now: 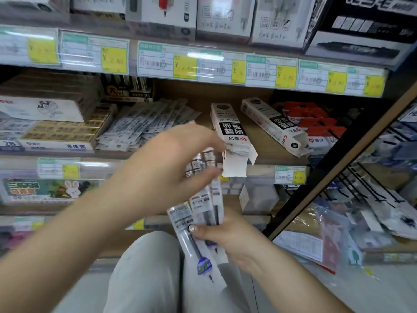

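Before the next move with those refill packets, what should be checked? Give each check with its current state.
1. Right hand grips the lower ends of the refill packets: ok.
2. Left hand pinches their upper ends: ok, though motion-blurred.
3. Packets squared into one stack: not ok, they fan out.
4. White box on the shelf is open toward the person, flap hanging: ok.
5. Room left inside that box: cannot tell; something pale already shows at its mouth.
6. Number of packets held: cannot tell, they overlap.
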`<control>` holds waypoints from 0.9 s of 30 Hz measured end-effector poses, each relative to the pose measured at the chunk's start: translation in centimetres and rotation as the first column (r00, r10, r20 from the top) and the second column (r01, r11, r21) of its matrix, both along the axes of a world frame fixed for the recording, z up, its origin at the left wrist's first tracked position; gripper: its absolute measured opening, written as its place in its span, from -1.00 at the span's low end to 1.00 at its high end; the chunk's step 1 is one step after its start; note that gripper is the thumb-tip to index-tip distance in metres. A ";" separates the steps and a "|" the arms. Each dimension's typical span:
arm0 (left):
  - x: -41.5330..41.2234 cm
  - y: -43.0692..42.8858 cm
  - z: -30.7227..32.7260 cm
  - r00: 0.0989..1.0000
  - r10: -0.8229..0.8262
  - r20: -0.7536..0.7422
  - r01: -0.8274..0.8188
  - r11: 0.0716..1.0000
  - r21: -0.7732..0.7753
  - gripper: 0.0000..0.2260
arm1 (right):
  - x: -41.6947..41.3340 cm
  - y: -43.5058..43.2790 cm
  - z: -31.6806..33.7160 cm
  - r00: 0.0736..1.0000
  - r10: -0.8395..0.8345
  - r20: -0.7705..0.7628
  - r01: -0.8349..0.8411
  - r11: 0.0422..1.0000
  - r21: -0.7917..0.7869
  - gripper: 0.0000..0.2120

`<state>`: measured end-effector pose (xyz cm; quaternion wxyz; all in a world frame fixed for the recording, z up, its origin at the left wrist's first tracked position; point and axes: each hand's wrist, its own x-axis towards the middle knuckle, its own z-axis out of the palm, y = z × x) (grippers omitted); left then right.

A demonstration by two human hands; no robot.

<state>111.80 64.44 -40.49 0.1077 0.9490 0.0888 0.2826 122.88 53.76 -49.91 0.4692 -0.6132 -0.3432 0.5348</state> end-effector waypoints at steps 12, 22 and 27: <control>1.0 -6.3 -9.1 0.835 0.551 0.003 0.160 -0.238 -0.958 -0.74 | -1.2 -1.0 -0.1 0.971 -0.207 -0.118 0.225 0.959 0.170 -0.69; -0.1 -4.3 -8.7 0.863 0.504 0.033 0.135 -0.167 -0.977 -0.67 | 0.2 -1.4 0.3 0.952 -0.281 0.121 0.245 0.938 0.246 -0.70; 1.6 -5.6 -9.3 0.837 0.547 0.026 0.207 -0.271 -0.940 -0.67 | -1.2 -0.6 -0.5 0.863 -0.357 0.356 0.272 0.924 0.269 -0.67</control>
